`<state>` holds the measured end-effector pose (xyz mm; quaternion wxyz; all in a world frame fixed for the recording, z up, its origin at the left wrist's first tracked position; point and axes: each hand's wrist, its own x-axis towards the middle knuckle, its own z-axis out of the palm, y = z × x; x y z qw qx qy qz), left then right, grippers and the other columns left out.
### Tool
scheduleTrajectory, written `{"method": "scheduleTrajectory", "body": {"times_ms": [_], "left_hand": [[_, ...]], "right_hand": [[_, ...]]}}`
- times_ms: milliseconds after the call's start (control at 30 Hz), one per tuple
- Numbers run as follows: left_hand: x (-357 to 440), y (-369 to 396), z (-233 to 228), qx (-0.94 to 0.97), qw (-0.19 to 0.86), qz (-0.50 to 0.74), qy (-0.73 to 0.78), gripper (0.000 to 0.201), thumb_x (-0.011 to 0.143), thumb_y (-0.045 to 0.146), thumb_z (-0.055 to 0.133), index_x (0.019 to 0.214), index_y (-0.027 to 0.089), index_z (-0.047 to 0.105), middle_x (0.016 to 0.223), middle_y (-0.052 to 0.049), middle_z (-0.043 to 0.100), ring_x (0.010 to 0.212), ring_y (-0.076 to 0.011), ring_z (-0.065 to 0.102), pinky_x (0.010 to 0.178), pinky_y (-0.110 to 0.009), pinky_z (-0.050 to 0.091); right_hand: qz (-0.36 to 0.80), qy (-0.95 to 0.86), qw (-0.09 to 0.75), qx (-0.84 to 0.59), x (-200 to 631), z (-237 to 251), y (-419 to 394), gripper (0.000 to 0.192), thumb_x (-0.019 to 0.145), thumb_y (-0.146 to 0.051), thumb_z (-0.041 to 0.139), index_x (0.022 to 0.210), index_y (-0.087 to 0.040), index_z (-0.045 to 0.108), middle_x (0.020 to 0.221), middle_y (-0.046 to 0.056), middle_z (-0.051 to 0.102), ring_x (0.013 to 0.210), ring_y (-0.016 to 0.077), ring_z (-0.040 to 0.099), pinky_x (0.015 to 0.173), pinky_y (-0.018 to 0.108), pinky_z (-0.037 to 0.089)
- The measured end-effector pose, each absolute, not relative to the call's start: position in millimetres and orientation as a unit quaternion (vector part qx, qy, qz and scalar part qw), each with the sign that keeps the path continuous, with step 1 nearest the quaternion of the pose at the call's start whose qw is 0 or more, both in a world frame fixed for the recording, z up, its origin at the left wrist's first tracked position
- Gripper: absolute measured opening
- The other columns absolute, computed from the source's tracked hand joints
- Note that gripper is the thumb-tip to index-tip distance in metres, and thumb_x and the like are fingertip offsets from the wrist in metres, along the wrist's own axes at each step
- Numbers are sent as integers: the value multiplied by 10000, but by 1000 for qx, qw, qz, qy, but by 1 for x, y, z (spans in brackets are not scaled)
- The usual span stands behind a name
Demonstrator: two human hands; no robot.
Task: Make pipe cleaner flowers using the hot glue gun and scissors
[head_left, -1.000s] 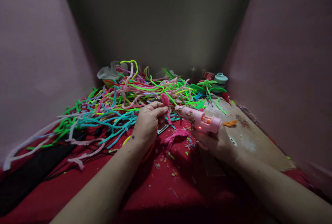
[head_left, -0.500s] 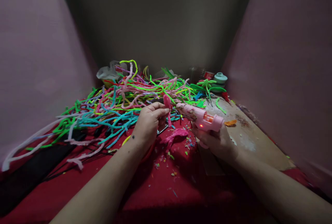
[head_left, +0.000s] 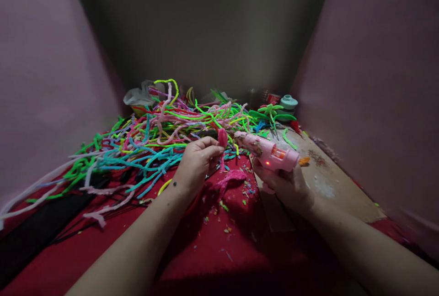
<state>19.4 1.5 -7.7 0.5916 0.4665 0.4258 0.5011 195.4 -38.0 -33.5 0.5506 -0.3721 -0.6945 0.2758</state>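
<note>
Pink pipe-cleaner piece [head_left: 222,139] pinched in left hand [head_left: 197,163]; right hand [head_left: 288,186] grip clamped on glue gun [head_left: 269,152].

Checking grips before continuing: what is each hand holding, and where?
Left hand pinches the pink pipe-cleaner piece below its top; right hand grips the pink glue gun by its handle.

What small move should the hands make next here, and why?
Probably bring the glue gun in the right hand slightly closer, so its nozzle reaches the pink piece pinched by the left hand. Its red light is on, and a small gap remains between them.
</note>
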Motion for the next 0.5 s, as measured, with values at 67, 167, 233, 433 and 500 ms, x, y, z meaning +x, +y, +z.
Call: {"method": "scheduleTrajectory", "body": {"times_ms": [67, 167, 233, 433, 500], "left_hand": [[19, 1, -8, 472, 589, 502, 422, 135, 601, 172, 637, 597, 164, 502, 433, 75, 383, 357, -33, 289, 371, -160, 211], [20, 1, -8, 474, 588, 501, 422, 138, 600, 170, 636, 590, 163, 498, 431, 78, 372, 359, -31, 278, 368, -158, 202], [20, 0, -7, 475, 588, 499, 425, 138, 600, 166, 632, 586, 164, 494, 427, 79, 368, 359, -31, 271, 366, -159, 194], [21, -1, -5, 473, 583, 496, 435, 144, 587, 173, 635, 579, 168, 491, 426, 78, 375, 353, -34, 276, 361, -165, 190], [21, -2, -5, 468, 583, 497, 441, 146, 581, 173, 637, 581, 168, 492, 426, 80, 372, 353, -33, 282, 365, -160, 197]], "right_hand": [[275, -692, 554, -372, 195, -33, -39, 380, 830, -304, 547, 1209, -294, 551, 1076, 54, 674, 1012, 298, 626, 749, 400, 597], [277, -693, 549, -376, 196, -32, -39, 371, 825, -305, 558, 1196, -300, 558, 1065, 53, 677, 1019, 302, 623, 762, 413, 595], [279, -693, 549, -374, 197, -31, -39, 370, 822, -300, 564, 1193, -303, 560, 1066, 54, 677, 1017, 304, 624, 767, 419, 592], [273, -693, 560, -363, 197, -29, -40, 392, 809, -256, 574, 1196, -315, 565, 1072, 39, 679, 1038, 305, 619, 785, 414, 584], [273, -694, 562, -359, 196, -28, -40, 389, 805, -245, 574, 1187, -314, 575, 1061, 35, 682, 1022, 300, 627, 783, 410, 583]]}}
